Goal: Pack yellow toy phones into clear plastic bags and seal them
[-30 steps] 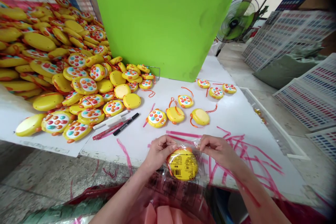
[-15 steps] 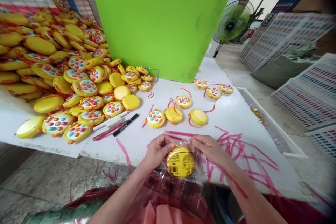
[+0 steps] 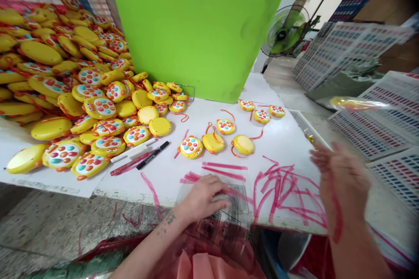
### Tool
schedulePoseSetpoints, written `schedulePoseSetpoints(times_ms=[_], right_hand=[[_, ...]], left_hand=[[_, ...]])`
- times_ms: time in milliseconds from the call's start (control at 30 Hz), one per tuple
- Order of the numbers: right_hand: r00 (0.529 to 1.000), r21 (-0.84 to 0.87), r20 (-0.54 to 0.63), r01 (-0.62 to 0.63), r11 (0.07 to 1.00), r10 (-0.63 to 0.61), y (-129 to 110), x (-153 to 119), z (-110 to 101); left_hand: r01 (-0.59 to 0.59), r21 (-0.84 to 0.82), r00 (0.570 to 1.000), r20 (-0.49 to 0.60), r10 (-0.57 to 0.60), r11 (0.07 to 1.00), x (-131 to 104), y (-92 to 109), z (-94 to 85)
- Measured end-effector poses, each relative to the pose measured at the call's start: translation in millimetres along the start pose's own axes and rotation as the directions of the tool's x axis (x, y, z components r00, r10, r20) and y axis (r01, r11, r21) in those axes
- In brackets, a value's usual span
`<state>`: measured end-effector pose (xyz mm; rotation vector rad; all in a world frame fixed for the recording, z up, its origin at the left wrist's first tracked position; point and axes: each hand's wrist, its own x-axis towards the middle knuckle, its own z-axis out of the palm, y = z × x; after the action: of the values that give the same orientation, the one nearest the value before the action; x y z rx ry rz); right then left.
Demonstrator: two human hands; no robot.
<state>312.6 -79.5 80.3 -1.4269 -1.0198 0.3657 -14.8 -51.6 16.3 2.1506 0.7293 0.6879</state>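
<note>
My left hand (image 3: 209, 196) rests at the table's front edge, fingers loosely curved, thumb apart, nothing gripped. Under and beside it lie clear plastic bags with black print (image 3: 225, 222). My right hand (image 3: 342, 178) is stretched out past the right side of the table, blurred, its fingers extended and empty. Beyond its fingertips a yellow toy in a clear bag (image 3: 358, 103) hangs in the air, smeared by motion and apart from the hand. Nearer the table's middle lie loose yellow toys with orange cords, among them one face down (image 3: 245, 144) and one with coloured dots (image 3: 190, 147).
A large heap of yellow toys (image 3: 104, 107) fills the left, beside a tall green board (image 3: 196, 30). A black marker (image 3: 152, 155) and pink strips (image 3: 284, 187) lie on the white table (image 3: 183, 178). At right are a framed bin (image 3: 306, 126), a fan (image 3: 281, 35) and printed stacks (image 3: 366, 113).
The bagged toy both hands held has left them and is now in the air at far right. My right hand swung right and let go; my left hand dropped onto the bags.
</note>
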Motion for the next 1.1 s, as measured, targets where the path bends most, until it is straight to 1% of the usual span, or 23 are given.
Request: schedulePoseSetpoints(times_ms=[33, 67, 100, 133, 167, 233, 300, 333, 367, 400, 433, 500, 533, 633, 700, 733, 833, 933, 1000, 1100], right_hand=[[1.000, -0.056, 0.020, -0.016, 0.998, 0.018, 0.0, -13.8, 9.3], [0.992, -0.144, 0.110, -0.042, 0.989, 0.059, 0.2, -29.2, 21.2], [0.966, -0.218, 0.239, -0.041, 0.975, 0.094, 0.8, -44.7, 34.7], [0.930, -0.252, 0.355, -0.004, 0.968, 0.097, 1.6, -59.1, 48.5], [0.887, -0.255, 0.456, 0.058, 0.965, 0.068, 2.7, -71.7, 61.6], [0.764, -0.231, 0.645, 0.181, 0.956, 0.011, 5.8, -89.8, 83.1], [0.652, -0.217, 0.757, 0.316, 0.924, -0.045, 9.8, -99.6, 96.4], [0.618, -0.223, 0.783, 0.379, 0.898, -0.066, 11.9, -102.6, 100.1], [0.602, -0.234, 0.793, 0.434, 0.870, -0.087, 14.0, -105.0, 102.1], [0.599, -0.247, 0.794, 0.478, 0.843, -0.106, 15.9, -107.1, 102.7], [0.605, -0.260, 0.786, 0.507, 0.822, -0.125, 17.7, -109.2, 102.4], [0.629, -0.282, 0.762, 0.536, 0.796, -0.154, 21.1, -113.5, 100.6], [0.641, -0.292, 0.750, 0.543, 0.787, -0.165, 22.7, -115.4, 99.7], [0.676, -0.326, 0.714, 0.552, 0.768, -0.183, 27.6, -119.1, 99.3], [0.713, -0.360, 0.674, 0.546, 0.757, -0.193, 30.8, -119.7, 100.7], [0.734, -0.380, 0.651, 0.535, 0.754, -0.193, 32.4, -119.7, 101.5], [0.788, -0.415, 0.592, 0.479, 0.774, -0.171, 35.7, -119.8, 102.1], [0.823, -0.396, 0.548, 0.411, 0.821, -0.148, 36.4, -120.1, 99.7], [0.827, -0.378, 0.543, 0.394, 0.838, -0.144, 35.3, -120.2, 98.3], [0.808, -0.379, 0.570, 0.420, 0.825, -0.150, 32.8, -120.0, 98.4]], left_hand=[[-0.061, 0.084, 0.997, 0.044, 0.058, 0.995, -0.1, 1.2, 1.5], [-0.102, 0.155, 0.993, 0.074, 0.091, 0.983, -0.3, 1.3, 3.2], [-0.116, 0.218, 0.992, 0.082, 0.100, 0.969, -0.3, 0.2, 4.9], [-0.105, 0.275, 0.994, 0.070, 0.089, 0.956, 0.0, -1.9, 6.3], [-0.078, 0.327, 0.997, 0.042, 0.068, 0.942, 0.5, -5.0, 7.1], [-0.007, 0.414, 0.999, -0.035, 0.024, 0.910, 2.5, -12.2, 5.9], [0.047, 0.476, 0.996, -0.084, -0.008, 0.878, 4.0, -17.6, 0.4], [0.066, 0.498, 0.995, -0.099, -0.019, 0.865, 3.5, -18.5, -3.4], [0.084, 0.514, 0.993, -0.114, -0.030, 0.854, 1.6, -17.9, -7.6], [0.103, 0.528, 0.991, -0.130, -0.039, 0.843, -2.3, -15.9, -11.7], [0.124, 0.536, 0.987, -0.153, -0.048, 0.835, -8.4, -12.7, -15.2], [0.177, 0.550, 0.976, -0.205, -0.073, 0.816, -27.4, -4.3, -19.0], [0.180, 0.566, 0.977, -0.197, -0.079, 0.805, -39.4, 0.0, -19.0], [0.086, 0.647, 0.996, -0.063, -0.059, 0.758, -75.7, 9.0, -12.6], [0.087, 0.702, 0.996, -0.038, -0.084, 0.707, -92.3, 10.3, -7.2], [0.089, 0.723, 0.995, -0.036, -0.091, 0.685, -97.1, 9.7, -5.3], [0.091, 0.765, 0.995, -0.048, -0.084, 0.638, -98.9, 6.8, -3.7], [0.061, 0.776, 0.997, -0.022, -0.070, 0.628, -92.8, 5.7, -2.9], [0.034, 0.773, 0.997, 0.021, -0.079, 0.634, -90.7, 5.4, 0.6], [0.015, 0.790, 0.993, 0.060, -0.101, 0.613, -93.3, 3.7, 8.3]])
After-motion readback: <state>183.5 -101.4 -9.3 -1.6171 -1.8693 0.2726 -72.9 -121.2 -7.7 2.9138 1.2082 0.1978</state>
